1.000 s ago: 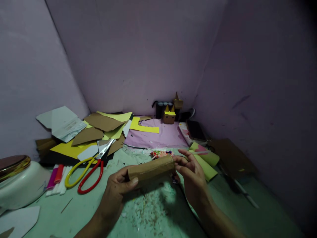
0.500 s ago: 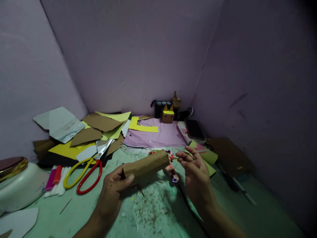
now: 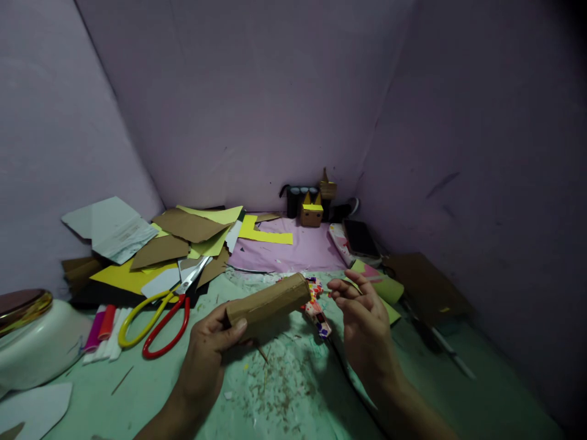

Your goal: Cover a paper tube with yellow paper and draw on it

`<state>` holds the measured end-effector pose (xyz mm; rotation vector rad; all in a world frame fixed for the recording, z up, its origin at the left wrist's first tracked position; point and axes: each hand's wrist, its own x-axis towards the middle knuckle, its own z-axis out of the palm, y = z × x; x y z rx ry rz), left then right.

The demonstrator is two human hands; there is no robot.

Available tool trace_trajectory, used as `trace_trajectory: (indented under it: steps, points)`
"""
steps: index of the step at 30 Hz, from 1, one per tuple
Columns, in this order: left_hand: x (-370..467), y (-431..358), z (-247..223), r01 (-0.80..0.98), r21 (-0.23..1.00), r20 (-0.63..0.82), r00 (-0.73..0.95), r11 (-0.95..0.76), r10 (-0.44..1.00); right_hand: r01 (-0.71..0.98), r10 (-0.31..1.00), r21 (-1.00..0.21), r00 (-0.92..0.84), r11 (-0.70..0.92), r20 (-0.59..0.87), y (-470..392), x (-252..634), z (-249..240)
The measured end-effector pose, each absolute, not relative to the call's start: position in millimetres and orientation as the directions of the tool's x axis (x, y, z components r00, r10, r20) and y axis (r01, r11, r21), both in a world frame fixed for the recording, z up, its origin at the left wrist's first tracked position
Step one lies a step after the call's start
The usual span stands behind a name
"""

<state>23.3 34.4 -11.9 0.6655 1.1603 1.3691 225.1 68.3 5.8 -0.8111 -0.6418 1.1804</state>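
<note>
My left hand is wrapped around one end of a brown cardboard tube, thumb on top. The tube tilts up to the right above the table. To its right is my right hand, fingers loosely curled and apart, with nothing that I can make out in them. Behind the tube's far end lies a flower-patterned glue gun with a black cord, partly hidden by the tube; its tip points toward my right fingers.
Scissors with yellow and red handles lie left, beside clay sticks and a pile of paper and cardboard. A cardboard animal head stands at the back. A phone and a brown board are on the right.
The tube and my left hand have shifted very slightly to the left. My right hand has barely moved.
</note>
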Motion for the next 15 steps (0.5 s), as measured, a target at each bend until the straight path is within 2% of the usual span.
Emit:
trace_trajectory:
  steps: [15]
  points:
    - [25.3, 34.9, -6.8, -0.403, 0.902, -0.251, -0.195, 0.155, 0.948, -0.532, 0.967, -0.834, 0.254, 0.146, 0.007, 67.0, 225.3, 7.1]
